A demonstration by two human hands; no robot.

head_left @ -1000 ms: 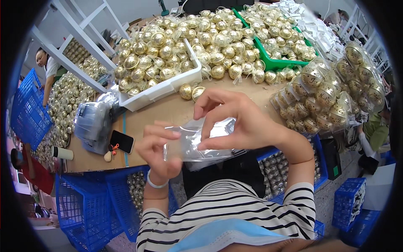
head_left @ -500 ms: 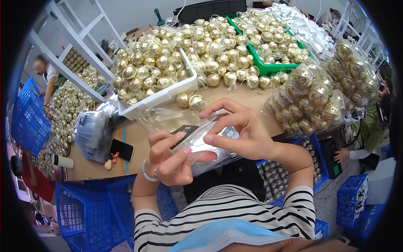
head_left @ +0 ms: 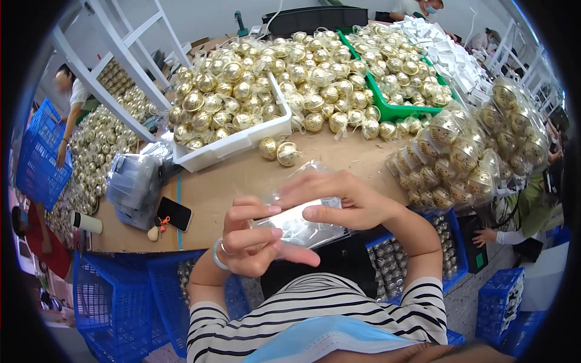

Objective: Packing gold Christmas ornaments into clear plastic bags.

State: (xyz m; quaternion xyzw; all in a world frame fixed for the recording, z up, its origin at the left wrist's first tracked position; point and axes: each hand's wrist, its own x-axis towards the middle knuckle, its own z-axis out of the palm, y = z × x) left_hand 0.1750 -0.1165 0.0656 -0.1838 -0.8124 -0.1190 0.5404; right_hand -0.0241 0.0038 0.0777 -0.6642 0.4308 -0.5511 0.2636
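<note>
Between my hands, above the front of the table, is a clear plastic bag (head_left: 298, 225), shiny with glare. My left hand (head_left: 249, 237) pinches the bag's left side between thumb and fingers. On its right side, my right hand (head_left: 342, 196) grips the bag, thumb across the upper face and fingers curled behind the far edge. Whatever lies inside the bag cannot be made out. Just beyond my hands, two gold ornament balls (head_left: 279, 151) rest on the cardboard-covered table (head_left: 212, 187).
A white tray (head_left: 233, 144) and a green tray (head_left: 407, 111) hold heaped gold balls. Bagged ball packs (head_left: 451, 157) stand at right. Flat plastic bags (head_left: 132, 187), a phone (head_left: 175, 213) and a cup (head_left: 86, 222) lie left. Blue crates (head_left: 118, 302) stand below; other people work at both sides.
The bag has drawn in to a smaller, flatter shape, and its dark label is no longer visible. My right fingers have lowered over its far edge. At far left, a person's hand has moved down.
</note>
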